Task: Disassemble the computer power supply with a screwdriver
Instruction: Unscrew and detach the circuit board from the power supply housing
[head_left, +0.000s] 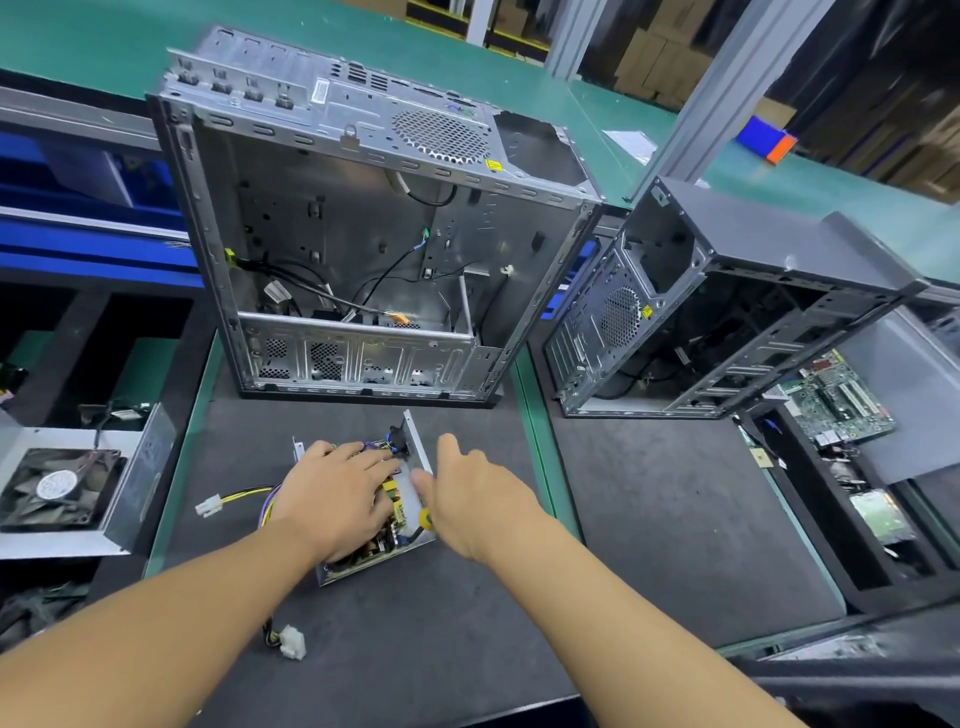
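the opened power supply (363, 566) lies on the dark bench (467, 623) right under my hands. my left hand (337, 488) rests flat on its circuit board (392, 501), fingers spread and gripping nothing. my right hand (478, 493) hovers just right of it, fingers loose and released, thumb by the upright metal side wall (418, 452); i cannot tell if it touches. yellow and purple wires (249, 493) run out left of my left hand to a white connector (208, 505). beyond both hands stands a bare silver computer case (353, 234).
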